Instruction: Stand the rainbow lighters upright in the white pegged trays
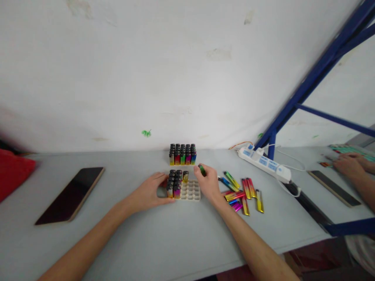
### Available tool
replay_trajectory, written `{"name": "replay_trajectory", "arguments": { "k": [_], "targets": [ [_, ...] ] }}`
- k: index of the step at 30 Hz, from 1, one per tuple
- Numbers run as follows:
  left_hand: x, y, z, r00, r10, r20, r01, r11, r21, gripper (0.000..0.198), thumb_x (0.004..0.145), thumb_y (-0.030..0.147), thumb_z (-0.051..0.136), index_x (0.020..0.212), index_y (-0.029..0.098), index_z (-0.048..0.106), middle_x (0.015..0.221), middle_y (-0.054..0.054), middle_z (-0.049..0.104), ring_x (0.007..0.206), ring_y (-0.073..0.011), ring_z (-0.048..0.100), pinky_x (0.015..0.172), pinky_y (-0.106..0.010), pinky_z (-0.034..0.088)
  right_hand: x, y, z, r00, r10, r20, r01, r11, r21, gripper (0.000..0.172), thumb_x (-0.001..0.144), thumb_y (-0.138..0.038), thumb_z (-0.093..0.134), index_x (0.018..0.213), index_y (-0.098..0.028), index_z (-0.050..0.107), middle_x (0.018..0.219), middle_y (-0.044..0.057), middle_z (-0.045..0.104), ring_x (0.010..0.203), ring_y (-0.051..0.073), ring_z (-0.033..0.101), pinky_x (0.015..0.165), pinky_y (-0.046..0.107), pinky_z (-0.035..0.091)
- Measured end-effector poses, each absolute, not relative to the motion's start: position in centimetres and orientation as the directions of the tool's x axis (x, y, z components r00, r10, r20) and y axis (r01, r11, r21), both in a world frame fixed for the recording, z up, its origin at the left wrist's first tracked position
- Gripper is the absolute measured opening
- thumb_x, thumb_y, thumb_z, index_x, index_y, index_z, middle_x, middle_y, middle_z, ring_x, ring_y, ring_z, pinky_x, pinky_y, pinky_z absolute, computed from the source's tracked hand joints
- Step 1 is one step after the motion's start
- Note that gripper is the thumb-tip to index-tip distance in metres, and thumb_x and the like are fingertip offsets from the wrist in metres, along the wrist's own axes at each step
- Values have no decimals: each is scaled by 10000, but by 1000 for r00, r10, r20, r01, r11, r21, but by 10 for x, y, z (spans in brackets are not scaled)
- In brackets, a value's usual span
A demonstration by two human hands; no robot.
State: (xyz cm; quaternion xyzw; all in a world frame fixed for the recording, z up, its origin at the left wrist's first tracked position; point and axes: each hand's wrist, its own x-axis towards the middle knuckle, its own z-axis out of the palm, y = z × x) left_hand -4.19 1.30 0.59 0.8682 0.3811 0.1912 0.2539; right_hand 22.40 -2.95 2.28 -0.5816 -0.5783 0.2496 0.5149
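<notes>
A pale tray [190, 192] with rows of square slots sits on the table in front of me. Upright lighters [175, 183] with black tops fill its left columns, and a single yellow lighter [185, 176] stands in the back slot beside them. My left hand [152, 190] grips the tray's left side, thumb in front and fingers behind. Above the tray's right back corner, my right hand [207, 180] pinches a green lighter [202, 169], partly hidden by the fingers. Loose lighters [246, 195] in several colours lie right of that hand.
Behind the tray stands a full block of lighters [183, 155]. A dark flat panel [72, 195] lies at left, near a red cloth [13, 171]. At right are a white power strip [265, 163], a blue metal frame [295, 103] and another person's hands [350, 162].
</notes>
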Motion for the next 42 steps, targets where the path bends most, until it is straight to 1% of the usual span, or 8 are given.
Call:
{"name": "replay_trajectory", "arguments": {
  "k": [6,10,16,20,26,32,37,42],
  "targets": [
    [-42,12,7,629,768,126,575,-568,589,532,827,659,954,1110,241,785,1200,-112,844,1141,-395,790,1056,-489,645,232,-26,19,225,929,295,475,160,-865,515,1045,-676,517,717,-298,393,636,-50,388,687,173,398,647,318,283],
    [-42,12,6,627,768,131,569,-566,596,524,832,642,942,1130,236,798,1176,-109,838,1118,-387,781,1036,-480,634,241,-29,25,47,951,307,494,245,-834,494,1166,-690,477,888,-286,534,740,-28,590,738,202,553,699,319,414],
    [-39,11,6,634,760,142,556,-576,599,532,840,651,939,1146,240,798,1175,-102,830,1106,-377,764,1030,-478,633,254,-40,34,-217,885,413,672,442,-595,546,1250,-668,442,868,-287,527,928,66,705,874,250,659,841,364,508],
    [-39,10,6,630,762,150,546,-572,612,567,806,654,975,1155,247,790,1221,-111,840,1173,-399,780,1076,-489,633,256,-43,28,-271,918,288,713,393,-580,552,1266,-668,460,871,-292,547,774,25,693,712,242,645,729,356,449],
    [-39,9,5,623,768,147,555,-567,609,563,803,645,998,1138,246,785,1216,-108,849,1172,-395,790,1080,-481,638,249,-43,21,-337,914,225,769,405,-495,385,1269,-540,588,1038,-258,711,915,77,828,830,266,779,767,338,512],
    [-42,10,4,632,761,144,560,-577,595,600,838,657,963,1244,249,791,1318,-116,852,1255,-399,782,1153,-480,621,233,-49,39,-308,949,72,906,315,-284,242,1228,-398,710,1132,-199,811,1111,143,859,1025,290,828,901,343,553],
    [-42,14,4,629,767,129,589,-579,564,470,875,644,900,1089,249,761,1158,-100,837,1089,-367,780,1012,-476,649,248,-46,46,-330,938,106,841,343,-419,280,1208,-418,756,1047,-198,816,1025,79,839,949,227,792,887,305,535],
    [-42,18,2,635,759,147,565,-585,582,451,823,622,923,1011,255,739,1074,-106,808,988,-354,760,922,-474,656,326,-40,49,42,925,378,824,182,-537,222,1194,-361,698,1077,-218,821,920,49,831,851,231,768,861,327,559]
  ]
}}
